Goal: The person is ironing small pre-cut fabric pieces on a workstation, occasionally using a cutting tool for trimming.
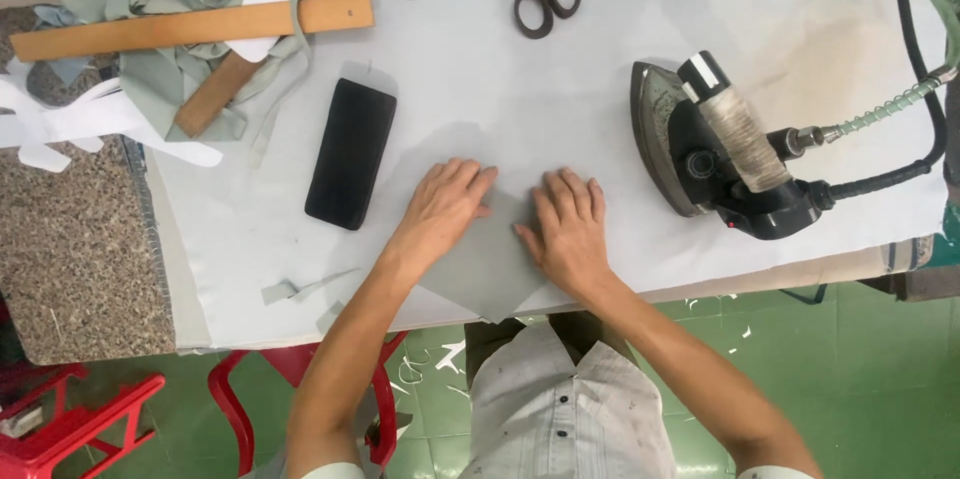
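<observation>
Hands: left hand, right hand flat | grey fabric piece, pointed, smooth

The person wears a pale grey button-up shirt of light woven cloth, seen from above — a row of small dark buttons runs down the front placket, and tiny dark specks dot the fabric on either side of it. The short sleeves end high on the arms; only their light hems show at the bottom edge of the view. Both forearms are bare from there down. The bare left hand and bare right hand carry no rings, watch or bands — the wrists are plain too.
</observation>
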